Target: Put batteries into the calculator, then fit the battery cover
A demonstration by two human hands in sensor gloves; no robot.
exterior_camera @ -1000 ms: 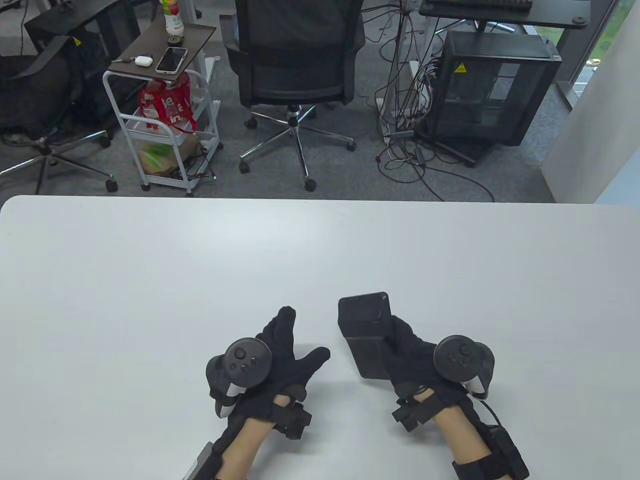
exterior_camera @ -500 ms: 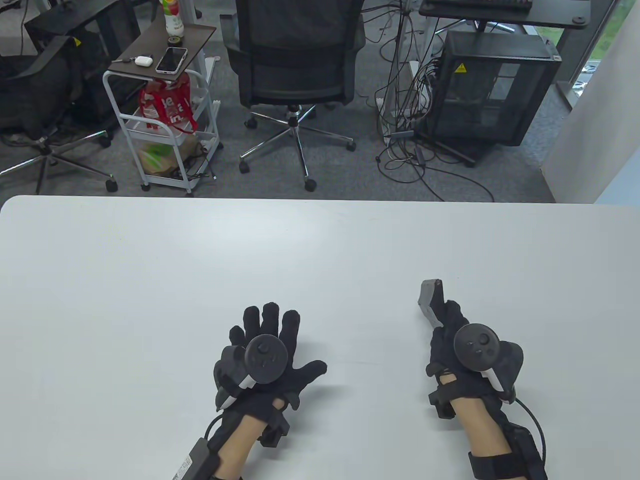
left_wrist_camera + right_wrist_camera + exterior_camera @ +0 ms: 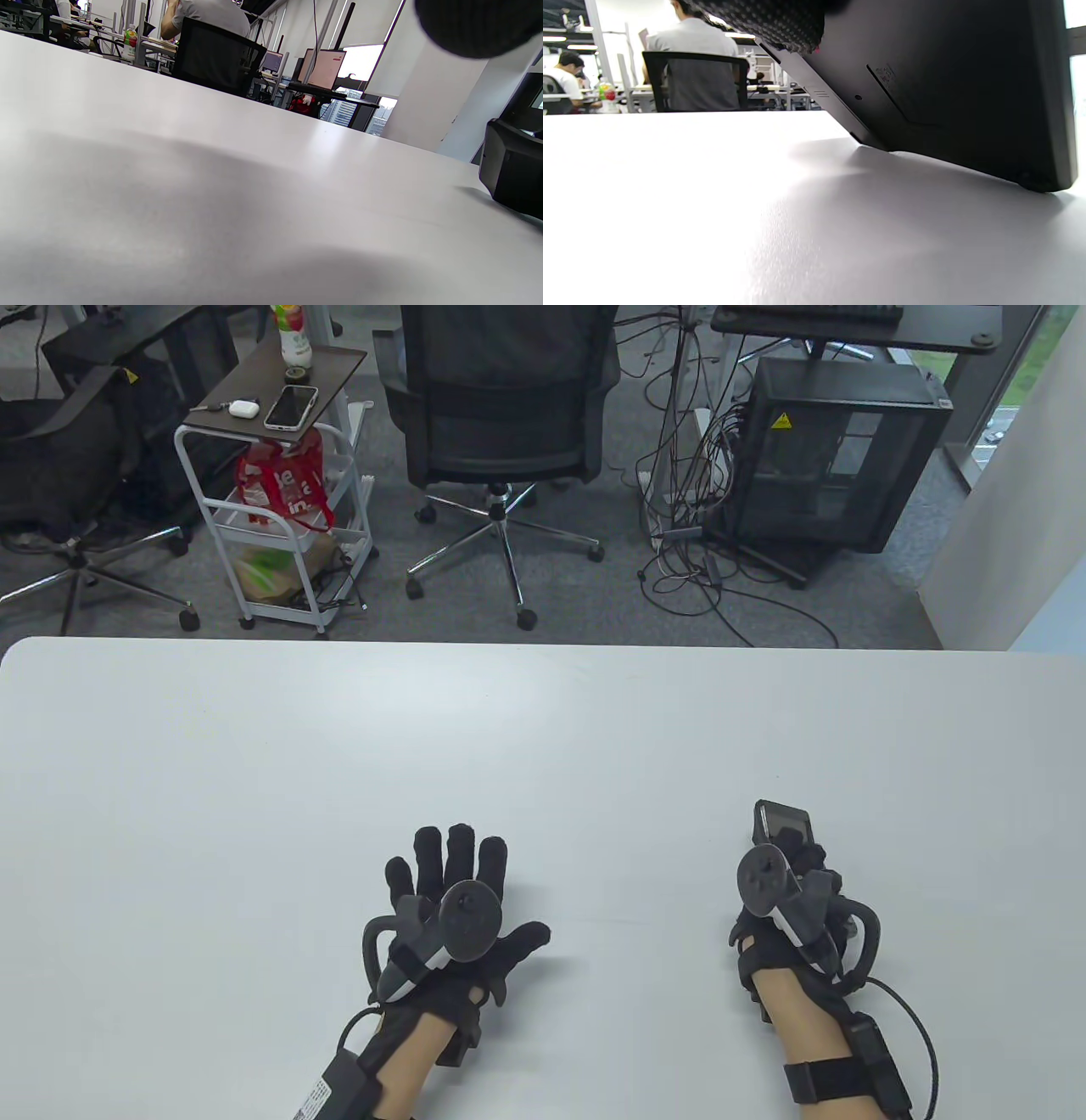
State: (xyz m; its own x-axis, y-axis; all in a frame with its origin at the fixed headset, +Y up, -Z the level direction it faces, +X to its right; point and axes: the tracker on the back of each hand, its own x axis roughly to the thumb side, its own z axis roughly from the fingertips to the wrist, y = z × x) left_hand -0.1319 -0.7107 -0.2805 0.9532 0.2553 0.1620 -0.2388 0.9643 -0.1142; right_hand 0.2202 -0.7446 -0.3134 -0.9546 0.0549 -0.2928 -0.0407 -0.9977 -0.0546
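the right hand (image 3: 785,891) gripped the calculator (image 3: 782,823), which stood tilted with its lower edge touching the table (image 3: 543,729) just beyond the fingers. the left hand (image 3: 458,891) lay flat and spread, holding nothing, well apart from it. the risk, as i judged it: the propped edge could skid on the smooth top and the calculator drop flat.

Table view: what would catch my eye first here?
Two black-gloved hands low on the white table. The right hand holds a dark calculator, tilted with one edge on the table, screen facing up. The left hand lies flat, fingers spread, holding nothing.
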